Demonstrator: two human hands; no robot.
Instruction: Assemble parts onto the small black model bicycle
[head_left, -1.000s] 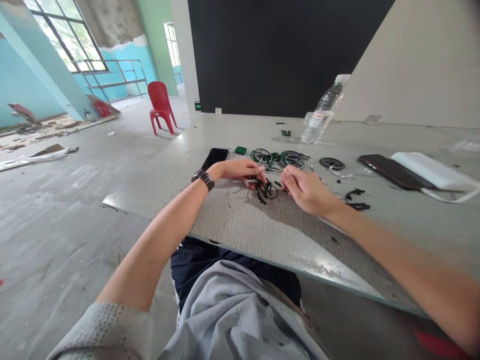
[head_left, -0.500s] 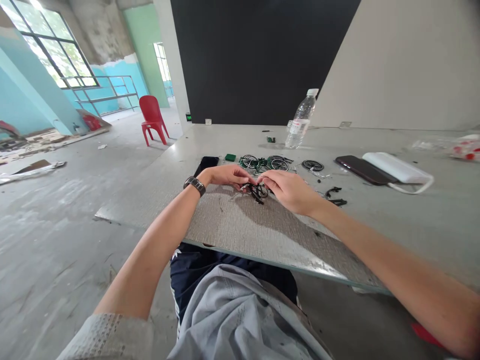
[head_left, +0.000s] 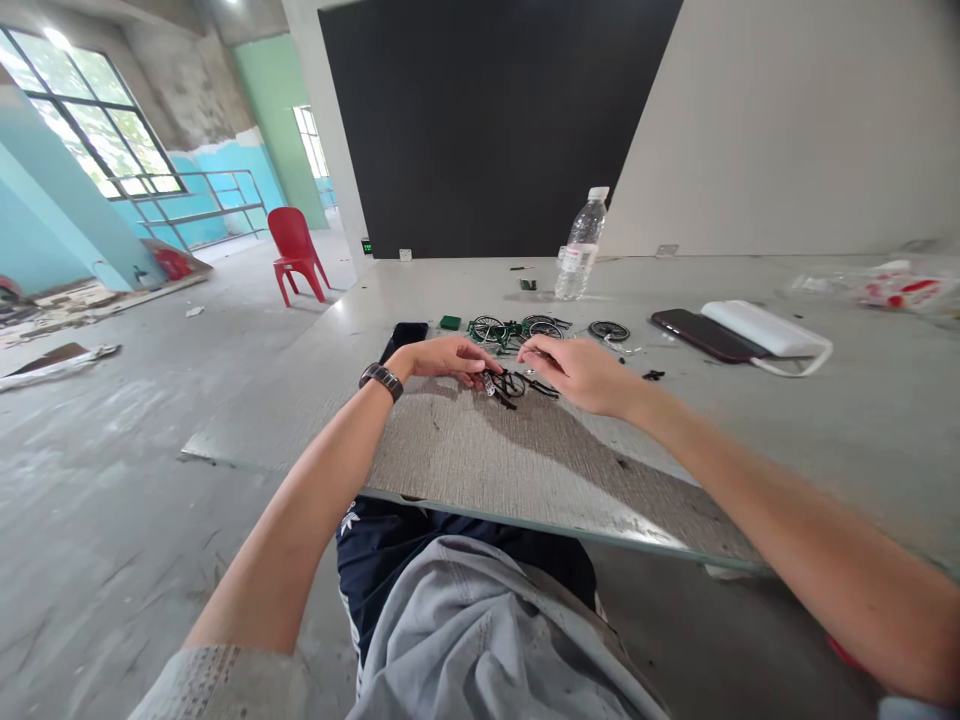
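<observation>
My left hand [head_left: 450,360], with a dark watch on the wrist, is closed on a small black model frame [head_left: 504,386] low over the table. Just right of it, the fingers of my right hand [head_left: 566,368] are pinched together; whatever they hold is too small to make out. A thin black part [head_left: 541,387] lies below the right fingertips. Beyond my hands is a green model bicycle [head_left: 508,334] with black wheels. A loose black wheel [head_left: 609,330] lies to its right, and a small green block [head_left: 450,323] to its left.
On the table [head_left: 435,440] stands a clear bottle [head_left: 581,250] at the back. A dark phone [head_left: 405,338] lies left; a dark case [head_left: 705,334] and white object [head_left: 757,328] lie right, with plastic packaging [head_left: 900,288] farther right. A red chair [head_left: 296,250] stands on the floor.
My right hand has lifted slightly away from the black frame, opening a gap between the hands. A thin black part now shows beside the frame. The view has shifted slightly.
</observation>
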